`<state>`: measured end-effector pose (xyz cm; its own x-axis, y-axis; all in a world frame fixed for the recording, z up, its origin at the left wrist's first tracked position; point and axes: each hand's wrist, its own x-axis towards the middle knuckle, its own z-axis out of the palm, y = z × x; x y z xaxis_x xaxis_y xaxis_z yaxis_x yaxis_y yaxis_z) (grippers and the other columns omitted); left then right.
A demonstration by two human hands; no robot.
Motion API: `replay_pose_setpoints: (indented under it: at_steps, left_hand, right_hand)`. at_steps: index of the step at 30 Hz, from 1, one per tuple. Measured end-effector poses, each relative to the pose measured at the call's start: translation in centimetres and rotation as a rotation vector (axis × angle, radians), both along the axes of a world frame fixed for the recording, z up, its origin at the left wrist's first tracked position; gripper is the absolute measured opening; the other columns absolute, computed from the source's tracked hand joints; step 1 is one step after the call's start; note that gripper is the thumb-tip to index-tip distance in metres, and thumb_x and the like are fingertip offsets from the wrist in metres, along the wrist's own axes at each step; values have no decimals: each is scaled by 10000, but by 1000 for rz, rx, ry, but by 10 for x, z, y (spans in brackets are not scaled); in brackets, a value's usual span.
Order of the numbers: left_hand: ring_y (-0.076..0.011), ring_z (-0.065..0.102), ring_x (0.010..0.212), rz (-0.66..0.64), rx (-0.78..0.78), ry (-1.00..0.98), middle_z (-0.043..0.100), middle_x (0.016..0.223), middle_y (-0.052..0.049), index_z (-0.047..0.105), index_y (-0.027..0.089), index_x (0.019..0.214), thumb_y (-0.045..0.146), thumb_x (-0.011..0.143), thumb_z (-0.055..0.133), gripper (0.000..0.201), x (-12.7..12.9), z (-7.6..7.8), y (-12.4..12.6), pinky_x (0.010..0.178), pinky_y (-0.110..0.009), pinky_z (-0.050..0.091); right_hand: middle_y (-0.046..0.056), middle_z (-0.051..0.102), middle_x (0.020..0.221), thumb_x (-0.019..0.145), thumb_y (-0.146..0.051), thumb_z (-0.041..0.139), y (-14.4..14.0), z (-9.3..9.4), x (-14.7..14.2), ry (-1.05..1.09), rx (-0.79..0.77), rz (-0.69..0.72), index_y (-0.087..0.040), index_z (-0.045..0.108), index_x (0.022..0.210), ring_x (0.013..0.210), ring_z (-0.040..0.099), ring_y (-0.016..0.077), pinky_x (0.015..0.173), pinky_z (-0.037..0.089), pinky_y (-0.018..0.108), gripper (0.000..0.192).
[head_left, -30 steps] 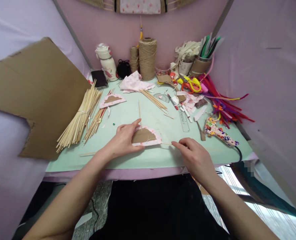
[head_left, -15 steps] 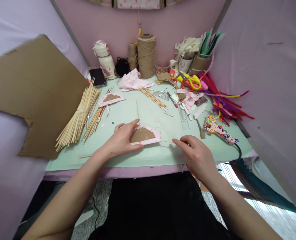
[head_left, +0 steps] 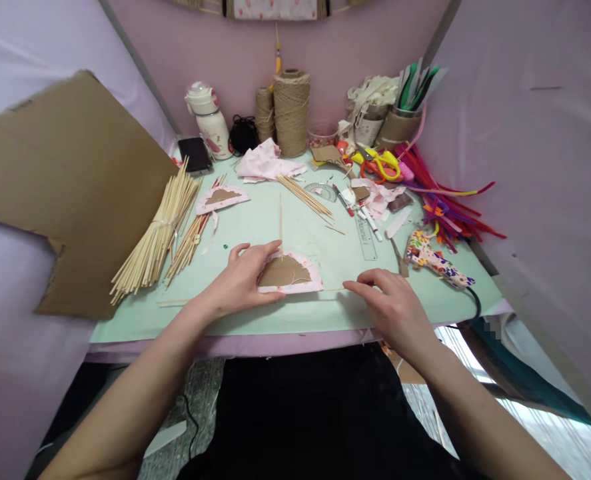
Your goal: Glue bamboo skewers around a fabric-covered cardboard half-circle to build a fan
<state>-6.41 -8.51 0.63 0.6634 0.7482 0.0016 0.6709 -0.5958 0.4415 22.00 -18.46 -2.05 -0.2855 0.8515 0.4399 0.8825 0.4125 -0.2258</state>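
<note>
A half-round cardboard piece edged with pink cloth (head_left: pixel 288 274) lies near the front of the pale green mat (head_left: pixel 295 313). My left hand (head_left: pixel 238 280) rests on its left side, thumb and fingers pressing it down. A thin wooden stick (head_left: pixel 280 223) pokes out from its top, pointing away from me. Another thin stick (head_left: pixel 332 289) runs out from its right edge, and my right hand (head_left: pixel 392 310) pinches that stick's end between thumb and forefinger.
A bundle of wooden sticks (head_left: pixel 158 233) and a big cardboard sheet (head_left: pixel 70 180) lie at the left. A second cloth-edged piece (head_left: pixel 222 197), twine spools (head_left: pixel 291 112), a bottle (head_left: pixel 210 123), scissors (head_left: pixel 380 163), a ruler (head_left: pixel 366 237), pipe cleaners (head_left: pixel 445 203) and a patterned glue gun (head_left: pixel 435 260) crowd the back and right.
The upright stick on the cardboard piece has swung from leaning left to pointing straight away. My right hand has shifted slightly along the side stick; my left hand stays on the piece.
</note>
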Motion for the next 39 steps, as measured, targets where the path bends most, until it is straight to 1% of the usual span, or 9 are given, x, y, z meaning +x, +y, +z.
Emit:
replay_pose_setpoints:
  at_steps: [4,7,10,13,20,32,36,39]
  left_hand:
    - [-315,490,1270,-33,64,6,533,1376,-136,305,219,1440,515,777,644,801,-2,3,-3,1146,-527,155]
    - [-311,495,1262,-31,76,16,536,1369,-134,322,217,1425,530,783,637,781,-3,4,-4,1137,-517,173]
    - [-306,515,1234,-2,65,33,558,1341,-126,340,206,1414,532,787,633,765,-4,5,-3,1114,-503,218]
    - [-312,537,1199,17,39,51,590,1296,-119,371,196,1403,544,779,634,761,-3,5,-2,1105,-509,233]
    - [-322,556,1164,7,7,60,605,1265,-120,418,200,1383,563,770,625,742,-2,5,-2,1102,-531,237]
    - [-290,575,1111,-7,-1,65,627,1195,-93,443,198,1347,546,792,620,679,-3,5,-5,1103,-518,236]
    - [-289,568,1121,-16,-1,69,624,1205,-90,447,202,1340,552,798,614,667,-2,4,-5,1107,-517,228]
    - [-290,568,1121,-19,-3,74,622,1208,-90,451,202,1339,556,802,609,662,-2,4,-5,1106,-518,224]
  right_hand:
    - [84,642,944,889,-31,401,-2,0,1,6,3,15,-218,681,1095,853,565,209,732,426,343,395]
    - [95,643,945,878,-17,390,-6,0,1,-13,24,28,-196,673,1124,847,564,215,718,423,342,416]
    - [94,647,940,903,-34,385,-8,1,1,-65,56,-10,-188,670,1130,836,559,211,717,413,338,396]
    - [90,653,940,915,-41,373,-8,2,1,-87,65,-22,-194,672,1129,835,560,208,719,408,337,398]
    - [92,655,932,886,-18,374,-4,2,-2,-103,79,-24,-185,675,1121,818,559,209,696,397,327,417]
    - [93,646,952,871,-9,388,-5,1,-1,-87,41,7,-188,670,1126,833,560,213,711,409,333,420]
    - [102,644,950,846,21,383,-5,1,-2,-73,42,16,-164,678,1125,829,558,219,704,409,333,446]
    - [104,645,944,859,21,378,-6,1,-2,-90,56,0,-155,677,1122,816,553,216,692,399,331,436]
